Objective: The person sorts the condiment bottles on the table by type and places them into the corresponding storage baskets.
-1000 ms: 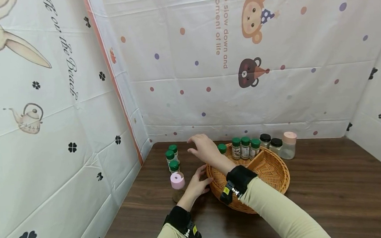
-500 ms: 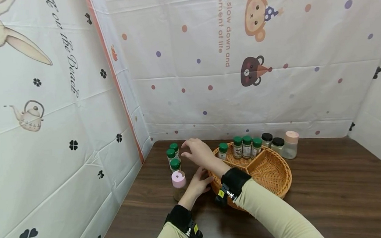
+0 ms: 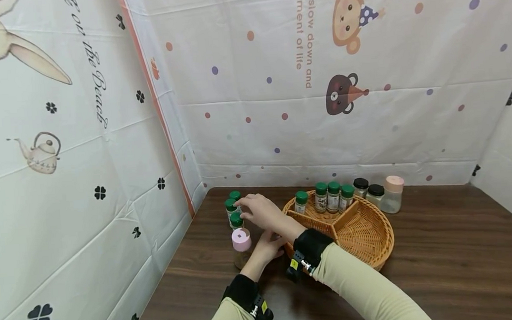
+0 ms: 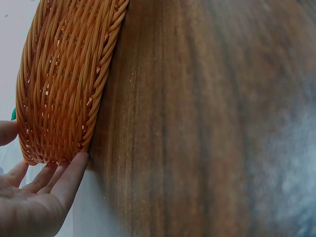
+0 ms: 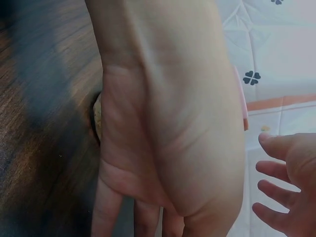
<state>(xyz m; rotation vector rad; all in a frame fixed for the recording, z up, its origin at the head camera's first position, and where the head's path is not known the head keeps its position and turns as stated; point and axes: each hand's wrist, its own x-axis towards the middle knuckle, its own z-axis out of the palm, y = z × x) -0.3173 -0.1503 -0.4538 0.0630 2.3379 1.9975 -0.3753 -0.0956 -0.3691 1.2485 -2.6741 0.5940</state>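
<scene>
1. Wicker, orange-brown and round, the basket (image 3: pixel 368 236) sits on the dark wooden table (image 3: pixel 457 235), near the middle, with dividers splitting it into compartments.
2. At the basket's left side is the left hand (image 3: pixel 266 250); its thumb is at the rim and its fingertips meet the woven outer wall down towards the base, so that the wall's edge is held between them. The fingers lie slightly apart from one another.
3. Farther off, the right hand (image 3: pixel 261 213) reaches leftward past the basket, palm down. Its thumb and fingers are apart, with nothing held between them.
4. Beside those fingertips, at the far left of the table, stand three green-capped jars (image 3: pixel 231 209), upright and close together. Whether the fingers touch the nearest cap, I cannot tell.
5. Just nearer than this group is a clear jar with a pink lid (image 3: pixel 241 240), upright, to the left of the left hand.
6. Four other green-capped jars (image 3: pixel 321 202) stand in the basket's far compartment: one towards the left, three side by side towards the right.
7. Outside the basket, beyond its far right rim, are two black-lidded jars (image 3: pixel 376 194) and, right of them, a clear jar with a peach lid (image 3: pixel 391 197).
8. Black bands (image 3: pixel 313 245) circle both wrists, over pale yellow-green sleeves (image 3: pixel 363 284).
9. White printed cloth (image 3: pixel 246 141) hangs behind and to both sides.
</scene>
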